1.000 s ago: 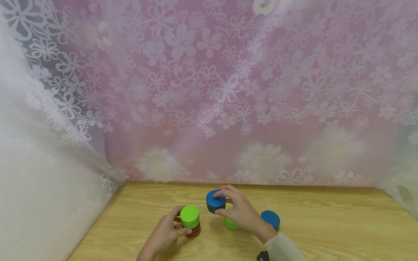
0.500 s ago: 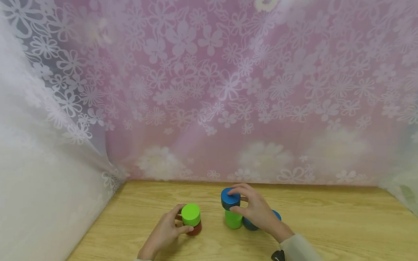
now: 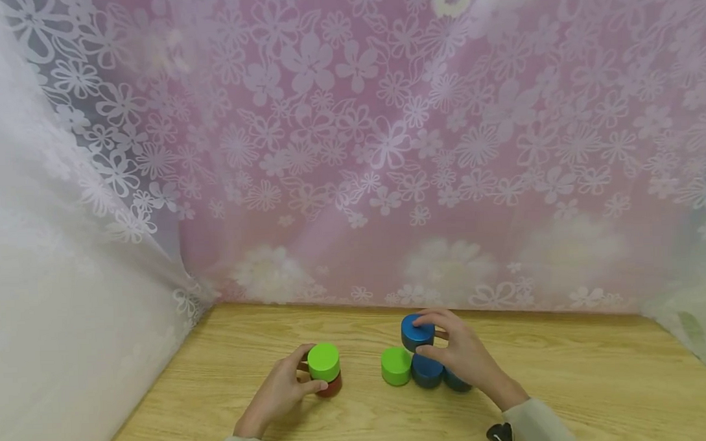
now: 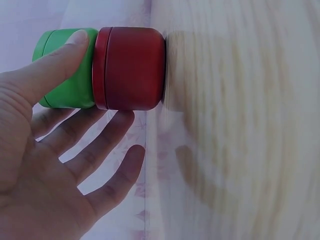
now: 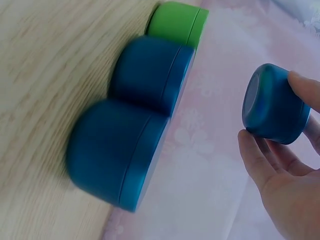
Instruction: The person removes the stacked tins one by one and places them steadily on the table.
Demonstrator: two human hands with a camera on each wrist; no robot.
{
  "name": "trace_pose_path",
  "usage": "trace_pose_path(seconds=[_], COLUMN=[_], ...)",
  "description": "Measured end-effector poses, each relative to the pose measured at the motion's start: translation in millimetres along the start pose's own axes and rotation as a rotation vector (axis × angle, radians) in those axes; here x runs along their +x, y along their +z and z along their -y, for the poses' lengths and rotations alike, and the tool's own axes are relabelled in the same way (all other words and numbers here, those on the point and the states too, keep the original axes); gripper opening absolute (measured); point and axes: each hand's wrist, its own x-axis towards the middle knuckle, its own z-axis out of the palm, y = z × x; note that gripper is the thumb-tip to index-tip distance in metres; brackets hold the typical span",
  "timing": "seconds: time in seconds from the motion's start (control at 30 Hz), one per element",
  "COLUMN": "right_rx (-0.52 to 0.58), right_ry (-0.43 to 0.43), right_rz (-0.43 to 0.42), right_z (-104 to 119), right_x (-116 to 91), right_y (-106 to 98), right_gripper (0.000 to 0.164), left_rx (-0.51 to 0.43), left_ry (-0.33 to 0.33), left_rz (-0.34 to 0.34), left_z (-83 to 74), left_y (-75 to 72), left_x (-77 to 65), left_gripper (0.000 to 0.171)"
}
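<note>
In the head view, a green round tin point(image 3: 323, 362) is stacked on a dark red tin point(image 3: 331, 385). My left hand point(image 3: 280, 390) pinches the green tin, its thumb point(image 4: 75, 44) across the side and its fingers behind. The red tin point(image 4: 132, 69) stands on the table in the left wrist view. My right hand point(image 3: 468, 356) holds a blue tin point(image 3: 417, 334) in the air by its sides. Below it two more blue tins, one in the middle point(image 3: 427, 372) and one at the right point(image 3: 456, 381), stand side by side. The right one is partly hidden by the hand.
Another green tin point(image 3: 396, 367) stands at the left end of the row of blue tins. The wood-grain table point(image 3: 360, 421) ends at a pink flowered curtain point(image 3: 351, 181) behind. A white cloth point(image 3: 69, 289) hangs on the left.
My right hand has carried the blue tin rightward, past the green tin to over the blue ones. The left hand has kept its grip on the stack with little movement.
</note>
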Motion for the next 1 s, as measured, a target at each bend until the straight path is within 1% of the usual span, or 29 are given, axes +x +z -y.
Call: trace_pose_path(seconds=[0.23,0.5,1.0], right_rx=[-0.041,-0.063,-0.117], right_ry=[-0.004,-0.022,0.028], right_rz=[-0.013,-0.032,-0.034], right_z=[-2,-3,-8], right_x=[-3,-8,-18], right_y=[-8,-16,-28], right_gripper=[0.038,0.036,0.037], left_rx=[0.013,0.019,0.020], left_ry=[-0.003,0.005,-0.003], left_rz=[-0.001,-0.004,0.001], left_z=[0.1,-0.3,-1.5], left_y=[0.1,-0.2,-0.9], left_x=[0.6,2.4,-0.4], left_gripper=[0.061,0.060,0.059])
